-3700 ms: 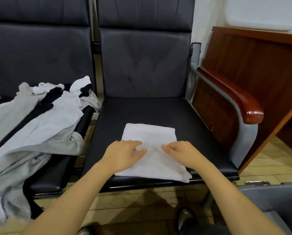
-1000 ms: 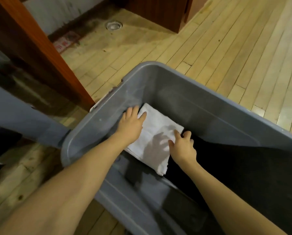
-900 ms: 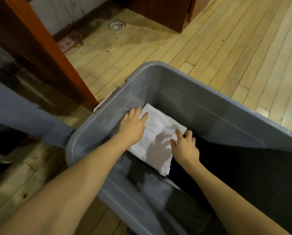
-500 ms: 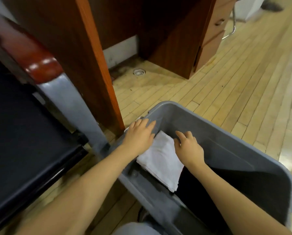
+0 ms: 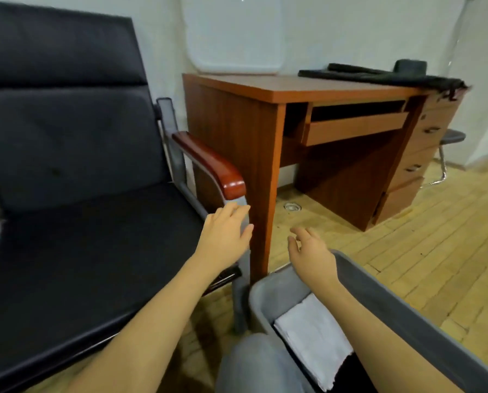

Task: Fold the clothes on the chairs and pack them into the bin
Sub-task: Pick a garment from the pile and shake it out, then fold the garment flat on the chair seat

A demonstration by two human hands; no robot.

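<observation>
Chair [image 5: 75, 251] upholstery is black and padded, its armrest [image 5: 208, 163] glossy red wood on grey metal. Both hands hang empty, left hand [image 5: 225, 236] and right hand [image 5: 312, 255] with fingers loosely spread. Folded white cloth [image 5: 313, 338] lies inside the grey plastic bin [image 5: 407, 313], beside a wooden worktop [image 5: 293, 89].

**Colours around the chair and the bin**

The chair [image 5: 75, 222] has a black seat and a black back, with a plain surface. Its frame is grey metal, and the armrest [image 5: 208, 163] is glossy red-brown wood. The bin [image 5: 407, 296] is plain grey. Inside it lies a folded cloth [image 5: 313, 338] that is white, without any pattern, and under it there is something black. The worktop [image 5: 279, 89] is red-brown wood with a fine grain, and its drawers have a lighter brown colour. A black cloth [image 5: 378, 76] lies on it. The floor [image 5: 435, 222] is pale yellow wood in narrow planks. The wall is white. The person's trouser leg [image 5: 254, 367] is grey.
</observation>
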